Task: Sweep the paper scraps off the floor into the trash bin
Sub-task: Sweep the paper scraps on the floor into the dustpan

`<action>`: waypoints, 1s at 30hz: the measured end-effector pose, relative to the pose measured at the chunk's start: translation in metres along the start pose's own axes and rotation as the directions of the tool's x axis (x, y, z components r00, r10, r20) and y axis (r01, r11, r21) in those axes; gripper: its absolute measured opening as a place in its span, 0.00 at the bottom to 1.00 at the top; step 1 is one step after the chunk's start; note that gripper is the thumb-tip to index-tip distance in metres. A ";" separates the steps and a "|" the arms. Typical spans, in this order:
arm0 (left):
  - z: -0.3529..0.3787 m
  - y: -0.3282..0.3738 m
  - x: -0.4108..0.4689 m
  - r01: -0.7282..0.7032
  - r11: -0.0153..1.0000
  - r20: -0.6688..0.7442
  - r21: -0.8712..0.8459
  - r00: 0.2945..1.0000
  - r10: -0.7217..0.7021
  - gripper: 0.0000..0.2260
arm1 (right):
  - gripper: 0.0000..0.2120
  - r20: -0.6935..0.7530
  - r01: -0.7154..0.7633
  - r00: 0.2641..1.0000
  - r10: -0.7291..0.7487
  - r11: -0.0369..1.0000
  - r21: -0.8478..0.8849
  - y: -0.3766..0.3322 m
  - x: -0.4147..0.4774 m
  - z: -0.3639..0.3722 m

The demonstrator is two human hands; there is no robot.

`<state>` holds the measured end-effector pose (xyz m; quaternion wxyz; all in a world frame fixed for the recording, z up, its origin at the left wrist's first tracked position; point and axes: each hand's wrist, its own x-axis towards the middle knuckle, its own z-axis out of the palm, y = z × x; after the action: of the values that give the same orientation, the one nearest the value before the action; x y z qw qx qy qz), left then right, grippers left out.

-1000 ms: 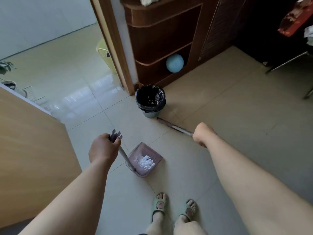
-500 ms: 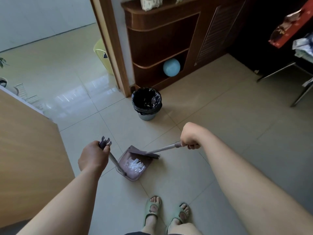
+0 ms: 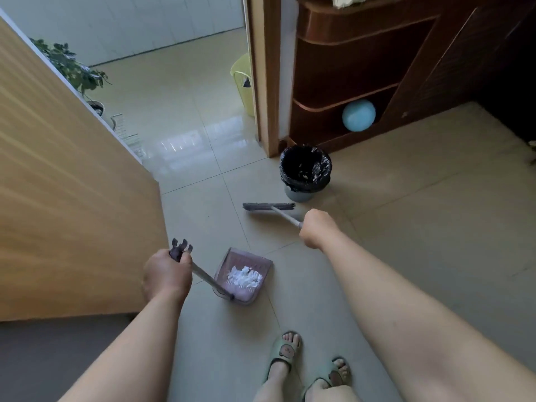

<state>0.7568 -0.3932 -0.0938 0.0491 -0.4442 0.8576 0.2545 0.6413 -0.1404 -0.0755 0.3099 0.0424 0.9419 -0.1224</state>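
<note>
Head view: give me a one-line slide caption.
Left hand holds the dustpan of paper scraps; right hand holds the broom near the lined trash bin.

You're in a home: glossy beige floor tiles (image 3: 420, 198), a dark wooden shelf unit (image 3: 348, 68) with a blue ball (image 3: 358, 115) in its lowest nook, a potted plant (image 3: 68, 65) beyond the doorway, a lined trash bin (image 3: 300, 195), and slippers (image 3: 282, 351) on your feet.

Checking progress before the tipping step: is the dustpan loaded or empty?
Loaded. White paper scraps lie piled in the dustpan, which the left hand holds by its long handle, short of the trash bin.
</note>
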 end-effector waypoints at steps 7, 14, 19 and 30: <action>-0.007 -0.014 0.011 0.048 0.999 0.005 -0.020 0.999 -0.048 0.13 | 0.11 0.131 0.062 0.990 -0.046 0.991 -0.121 -0.014 -0.005 0.022; -0.006 -0.001 0.014 0.014 0.998 0.032 -0.064 0.999 -0.012 0.15 | 0.10 0.215 0.109 0.974 -0.066 0.975 -0.194 0.003 -0.032 -0.039; -0.004 0.023 0.003 -0.089 0.993 0.089 -0.073 0.991 0.096 0.13 | 0.13 0.174 0.030 0.985 -0.013 0.995 -0.092 0.038 -0.052 -0.065; 0.017 0.089 -0.040 -0.398 0.917 0.190 0.021 0.902 0.387 0.09 | 0.13 0.153 -0.310 0.949 0.276 0.902 0.299 0.151 -0.090 -0.080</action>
<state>0.7077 -0.3130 -0.0615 0.0882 -0.2354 0.9285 0.2734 0.6912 0.0257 0.0091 0.3639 0.2266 0.8744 -0.2274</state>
